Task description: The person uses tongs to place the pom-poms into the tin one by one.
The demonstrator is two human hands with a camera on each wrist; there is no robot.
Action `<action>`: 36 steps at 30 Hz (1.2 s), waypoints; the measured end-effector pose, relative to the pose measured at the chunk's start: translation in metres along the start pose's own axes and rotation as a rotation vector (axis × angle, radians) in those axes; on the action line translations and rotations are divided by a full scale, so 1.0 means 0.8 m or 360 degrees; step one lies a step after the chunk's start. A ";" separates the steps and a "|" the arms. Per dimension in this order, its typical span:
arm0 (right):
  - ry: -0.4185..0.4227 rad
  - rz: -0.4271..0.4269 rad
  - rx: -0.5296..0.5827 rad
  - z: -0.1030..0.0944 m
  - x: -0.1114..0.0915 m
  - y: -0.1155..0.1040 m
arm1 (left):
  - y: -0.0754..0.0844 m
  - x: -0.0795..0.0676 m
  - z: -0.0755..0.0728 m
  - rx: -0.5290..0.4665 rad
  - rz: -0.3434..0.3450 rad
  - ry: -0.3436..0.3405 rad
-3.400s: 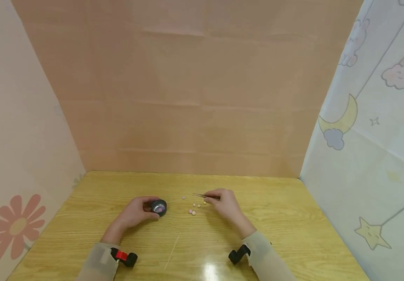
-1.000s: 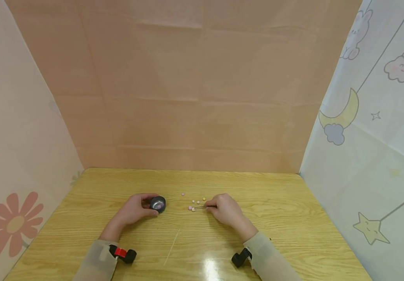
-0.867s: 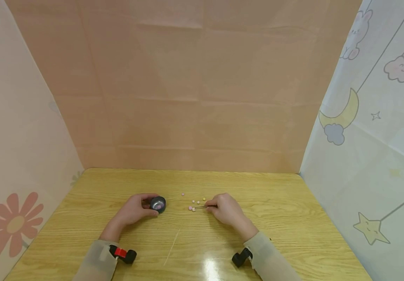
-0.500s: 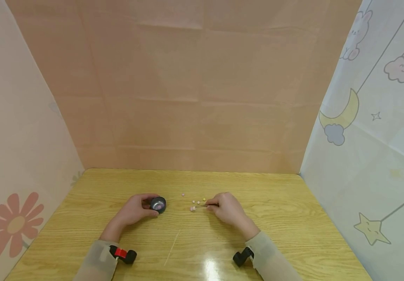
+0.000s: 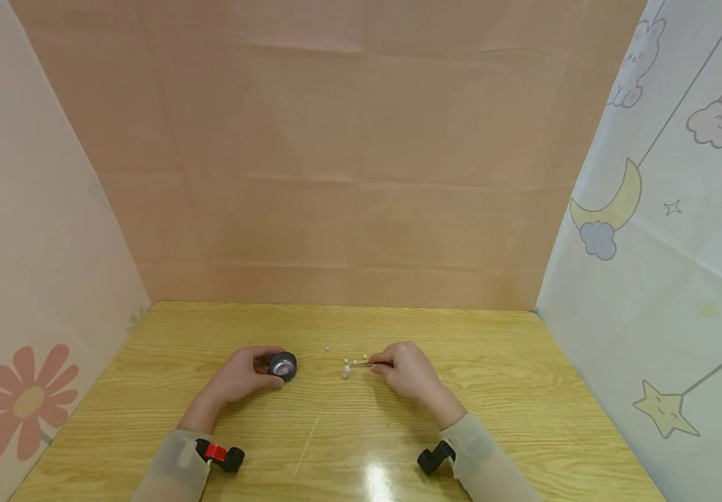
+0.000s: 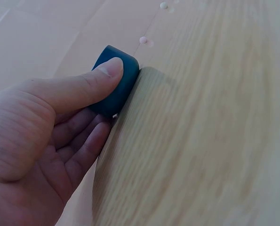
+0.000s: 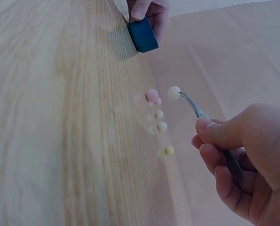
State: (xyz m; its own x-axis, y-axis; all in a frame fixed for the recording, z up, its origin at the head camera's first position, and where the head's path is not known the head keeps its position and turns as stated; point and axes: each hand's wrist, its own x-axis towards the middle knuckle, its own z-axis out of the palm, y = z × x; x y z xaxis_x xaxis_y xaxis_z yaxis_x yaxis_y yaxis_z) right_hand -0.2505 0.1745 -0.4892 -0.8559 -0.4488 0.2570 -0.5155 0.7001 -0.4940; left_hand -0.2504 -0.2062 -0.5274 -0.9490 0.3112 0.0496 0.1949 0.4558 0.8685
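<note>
My left hand [image 5: 240,378] grips a small dark blue cup [image 5: 282,367] between thumb and fingers, its opening tilted towards the head camera. Something pinkish shows inside the cup. My right hand [image 5: 406,369] pinches curved metal tweezers [image 7: 191,103]. In the right wrist view, a cream ball [image 7: 174,92] sits at the tweezer tips, raised off the table. Close below it lies a larger pink ball [image 7: 152,95]. A small pink ball [image 5: 327,348], two small whitish balls [image 7: 160,120] and a yellow ball [image 7: 169,150] rest on the table nearby.
The wooden table [image 5: 310,432] carries a pale scratch in front of the balls. An orange-brown backdrop [image 5: 348,174] rises at the back edge. Printed sheets flank both sides, with a flower [image 5: 28,401] at left and a star [image 5: 665,411] at right.
The tweezers came down to the cream ball and took hold of it, then rose slightly with it. The larger pink ball shifted slightly right. My left hand stayed with the cup.
</note>
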 end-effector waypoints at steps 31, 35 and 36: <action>0.0018 -0.0001 0.0050 0.000 0.000 -0.002 | 0.002 0.001 -0.002 0.0015 0.0005 -0.0004; -0.0002 -0.0009 0.0083 0.002 0.001 -0.005 | 0.004 -0.001 -0.001 -0.0005 -0.0008 -0.0010; -0.0008 -0.0009 0.0087 0.003 0.002 -0.007 | 0.004 -0.002 -0.001 -0.0009 -0.0009 -0.0010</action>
State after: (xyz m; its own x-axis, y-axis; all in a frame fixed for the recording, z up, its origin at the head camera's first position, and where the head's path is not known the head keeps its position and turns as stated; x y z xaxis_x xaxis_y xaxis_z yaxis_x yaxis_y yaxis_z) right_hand -0.2489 0.1688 -0.4882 -0.8526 -0.4556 0.2561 -0.5173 0.6661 -0.5373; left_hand -0.2488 -0.2059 -0.5238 -0.9485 0.3140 0.0417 0.1882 0.4528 0.8715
